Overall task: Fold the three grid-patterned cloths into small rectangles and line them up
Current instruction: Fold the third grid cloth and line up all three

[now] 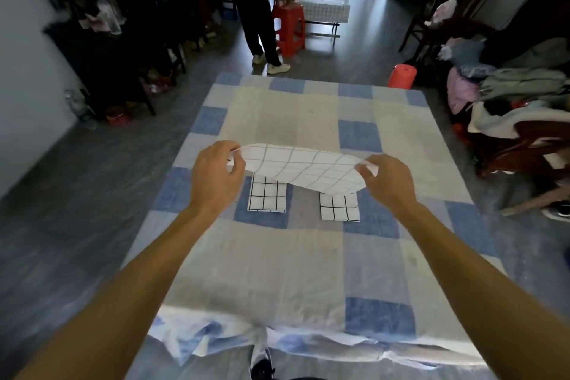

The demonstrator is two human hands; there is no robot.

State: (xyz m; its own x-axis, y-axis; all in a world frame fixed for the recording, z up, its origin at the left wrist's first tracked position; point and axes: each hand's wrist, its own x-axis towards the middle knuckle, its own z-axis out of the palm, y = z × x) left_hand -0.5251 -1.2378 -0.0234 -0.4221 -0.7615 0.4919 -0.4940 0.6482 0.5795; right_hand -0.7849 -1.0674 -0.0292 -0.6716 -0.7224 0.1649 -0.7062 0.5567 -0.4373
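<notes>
Cloth [303, 170], perhaps doubled, between left hand [216, 177], right hand [390, 180]

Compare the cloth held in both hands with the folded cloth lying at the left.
The held cloth is aloft, pinched at its ends by the left hand and right hand; the left folded cloth lies flat on the sheet. The held cloth is wide and sagging; the left folded cloth is a small neat rectangle. Both are white with a grid.

held cloth [303, 168]: white, grey grid | sheet [277, 262]: blue-cream checks
</notes>
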